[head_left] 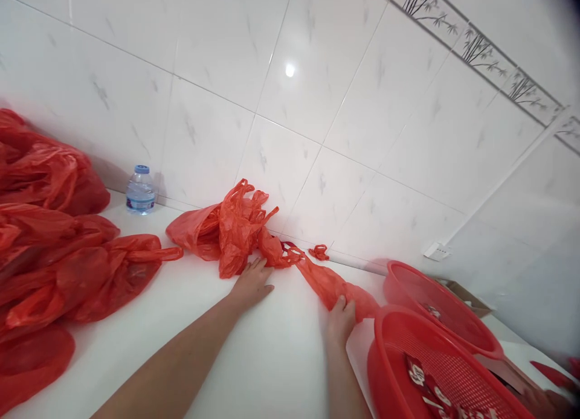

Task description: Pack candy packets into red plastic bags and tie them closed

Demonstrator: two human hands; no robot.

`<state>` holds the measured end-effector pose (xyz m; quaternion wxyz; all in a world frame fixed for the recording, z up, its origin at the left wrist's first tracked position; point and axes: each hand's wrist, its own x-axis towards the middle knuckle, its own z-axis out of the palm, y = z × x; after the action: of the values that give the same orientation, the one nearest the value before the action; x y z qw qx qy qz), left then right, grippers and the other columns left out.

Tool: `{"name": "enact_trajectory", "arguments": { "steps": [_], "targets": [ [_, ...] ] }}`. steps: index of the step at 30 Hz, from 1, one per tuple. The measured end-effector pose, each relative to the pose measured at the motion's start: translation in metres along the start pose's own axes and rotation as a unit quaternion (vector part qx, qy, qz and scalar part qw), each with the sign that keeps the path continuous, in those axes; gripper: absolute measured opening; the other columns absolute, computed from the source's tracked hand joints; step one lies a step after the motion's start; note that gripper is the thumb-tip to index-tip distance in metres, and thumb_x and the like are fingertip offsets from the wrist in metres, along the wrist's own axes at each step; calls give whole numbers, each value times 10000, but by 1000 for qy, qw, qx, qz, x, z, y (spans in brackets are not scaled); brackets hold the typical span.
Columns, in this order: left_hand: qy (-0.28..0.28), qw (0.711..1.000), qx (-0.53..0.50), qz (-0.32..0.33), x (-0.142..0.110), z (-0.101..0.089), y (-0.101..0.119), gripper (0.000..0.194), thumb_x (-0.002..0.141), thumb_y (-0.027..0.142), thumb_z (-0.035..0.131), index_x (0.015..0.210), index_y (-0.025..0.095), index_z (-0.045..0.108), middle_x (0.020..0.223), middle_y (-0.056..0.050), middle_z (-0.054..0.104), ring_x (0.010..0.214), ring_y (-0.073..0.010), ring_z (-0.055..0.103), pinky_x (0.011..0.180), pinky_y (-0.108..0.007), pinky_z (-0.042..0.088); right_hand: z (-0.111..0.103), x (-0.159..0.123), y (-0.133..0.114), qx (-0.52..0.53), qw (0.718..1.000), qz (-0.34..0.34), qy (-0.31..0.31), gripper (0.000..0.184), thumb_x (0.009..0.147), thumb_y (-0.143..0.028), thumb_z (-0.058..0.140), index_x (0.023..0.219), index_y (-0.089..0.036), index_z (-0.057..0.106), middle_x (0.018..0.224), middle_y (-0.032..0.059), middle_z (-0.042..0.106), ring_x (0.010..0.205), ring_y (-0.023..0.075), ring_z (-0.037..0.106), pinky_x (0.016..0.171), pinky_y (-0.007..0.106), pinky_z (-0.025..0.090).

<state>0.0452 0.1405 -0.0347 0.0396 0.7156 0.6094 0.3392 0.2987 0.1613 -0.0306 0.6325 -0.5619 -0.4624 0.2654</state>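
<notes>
My left hand (252, 285) lies on the white table with its fingers stretched out and the thumb apart. Its fingertips touch the lower edge of a crumpled bunch of red plastic bags (235, 229) by the tiled wall. Over to the right, my right hand (342, 323) has its fingers closed on a long, thin red plastic bag (328, 280), whose narrow end reaches back toward the bunch. Part of that bag is hidden behind the hand and a basket rim. A small knotted scrap of red plastic (319, 252) sits at the wall.
Heaped red plastic bags (90, 274) cover the left side. A small water bottle (141, 191) stands by the wall. At right are a red mesh basket (383, 346) holding dark red pieces with white markings, another red basket (394, 280) and a cardboard box (471, 299). Another person's hand (544, 401) shows lower right.
</notes>
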Motion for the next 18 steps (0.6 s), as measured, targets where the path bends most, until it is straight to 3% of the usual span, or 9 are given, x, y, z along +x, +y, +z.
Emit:
{"name": "enact_trajectory", "arguments": {
  "steps": [3, 8, 12, 15, 18],
  "targets": [
    [20, 998, -32, 45, -6, -1, 9, 500, 780, 298, 582, 1269, 247, 489, 1375, -100, 439, 1296, -280, 349, 1054, -479, 281, -1, -20, -7, -26, 999, -12, 38, 129, 807, -367, 497, 836, -241, 487, 759, 18, 620, 637, 189, 574, 629, 301, 438],
    [115, 988, -36, 98, -21, -4, 31, 793, 758, 432, 630, 1420, 226, 245, 1426, -159, 336, 1303, -304, 321, 1042, -479, 295, 0, -59, -21, -58, 996, -65, 1, 319, 840, -437, 447, 1055, -211, 514, 904, 54, 640, 694, 187, 586, 654, 287, 435],
    [207, 971, 4, 116, -30, -8, 45, 757, 782, 480, 590, 1415, 232, 255, 1471, -182, 227, 1353, -349, 201, 1062, -523, 215, -12, -80, -32, -109, 982, -151, -17, 356, 861, -453, 409, 1014, -166, 552, 796, 71, 642, 703, 203, 562, 655, 292, 398],
    [240, 967, -17, 78, -30, -12, 48, 793, 784, 507, 572, 1427, 227, 201, 1492, -180, 169, 1368, -353, 152, 1061, -521, 217, -23, -89, -42, -113, 981, -156, -13, 339, 863, -462, 401, 908, -170, 566, 662, 43, 598, 605, 188, 507, 594, 289, 377],
    [247, 967, -58, 31, -30, -20, 43, 805, 820, 489, 529, 1445, 211, 104, 1484, -168, 212, 1365, -324, 181, 1068, -503, 227, -31, -92, -53, -102, 984, -148, 11, 326, 866, -473, 389, 802, -192, 542, 644, 36, 569, 599, 184, 480, 579, 291, 374]
  ]
}}
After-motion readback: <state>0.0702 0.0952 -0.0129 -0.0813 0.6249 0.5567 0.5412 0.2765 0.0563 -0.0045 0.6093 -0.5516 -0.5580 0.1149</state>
